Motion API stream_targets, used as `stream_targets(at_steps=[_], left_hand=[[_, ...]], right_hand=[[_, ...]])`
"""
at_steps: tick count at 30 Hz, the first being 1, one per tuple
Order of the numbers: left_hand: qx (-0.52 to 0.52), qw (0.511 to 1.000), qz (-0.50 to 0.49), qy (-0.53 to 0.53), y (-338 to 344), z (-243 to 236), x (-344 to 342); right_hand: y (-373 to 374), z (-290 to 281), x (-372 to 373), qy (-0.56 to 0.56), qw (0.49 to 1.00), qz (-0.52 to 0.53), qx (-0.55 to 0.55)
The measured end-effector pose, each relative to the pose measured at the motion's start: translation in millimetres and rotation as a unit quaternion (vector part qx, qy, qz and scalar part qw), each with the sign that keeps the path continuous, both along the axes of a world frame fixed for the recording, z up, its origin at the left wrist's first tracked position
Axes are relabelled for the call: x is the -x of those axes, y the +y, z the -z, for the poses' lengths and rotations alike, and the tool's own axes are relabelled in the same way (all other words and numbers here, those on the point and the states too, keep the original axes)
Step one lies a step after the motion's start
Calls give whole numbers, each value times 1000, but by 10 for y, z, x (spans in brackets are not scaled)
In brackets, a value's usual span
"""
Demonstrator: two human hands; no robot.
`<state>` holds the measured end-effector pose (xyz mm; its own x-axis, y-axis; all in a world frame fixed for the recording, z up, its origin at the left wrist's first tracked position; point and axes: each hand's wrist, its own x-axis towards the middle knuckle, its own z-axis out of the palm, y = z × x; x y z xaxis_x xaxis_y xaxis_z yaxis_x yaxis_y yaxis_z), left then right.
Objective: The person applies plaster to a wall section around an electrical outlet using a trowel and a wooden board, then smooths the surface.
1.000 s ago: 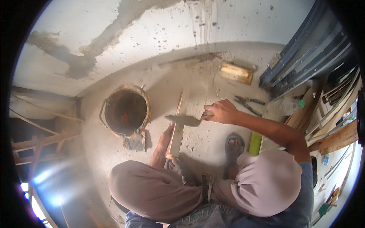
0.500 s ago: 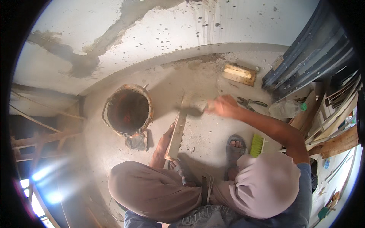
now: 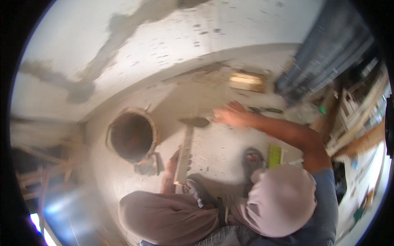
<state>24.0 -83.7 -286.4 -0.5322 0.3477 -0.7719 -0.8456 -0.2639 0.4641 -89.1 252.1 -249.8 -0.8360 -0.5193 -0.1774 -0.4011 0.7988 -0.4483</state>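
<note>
My right hand (image 3: 230, 115) grips the handle of a small pointed trowel (image 3: 196, 122), whose blade lies across the far end of a long, narrow pale board (image 3: 184, 160); motion blurs both hand and blade. My left hand (image 3: 173, 160) holds the board along its left side, fingers partly hidden behind it. The board stands out from between my knees, above my sandalled left foot. To its left sits a crusted round bucket (image 3: 152, 133) with a dark, shadowed inside, and a grey lump or scrap (image 3: 145, 167) lies at its near edge.
A patched white wall (image 3: 172, 28) rises ahead. A wooden block (image 3: 246, 82), pliers (image 3: 271, 110) and a green brush (image 3: 274, 156) lie on the floor (image 3: 213, 164). Dark leaning panels (image 3: 312, 49) and timber offcuts (image 3: 357, 119) crowd the right; wooden framing (image 3: 49, 172) is at the left.
The trowel has moved from the middle of the board toward its far end. The whole view has shifted, so bucket and board appear lower, and it is now blurred.
</note>
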Motion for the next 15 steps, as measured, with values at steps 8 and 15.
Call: stream_targets(at_steps=[8,15], left_hand=[[103,989,-15,108,634,-80,94],[558,748,12,358,166,-875,-136]], right_hand=[[-117,307,192,-12,994,66,82],[-428,966,-144,-103,927,58,356]])
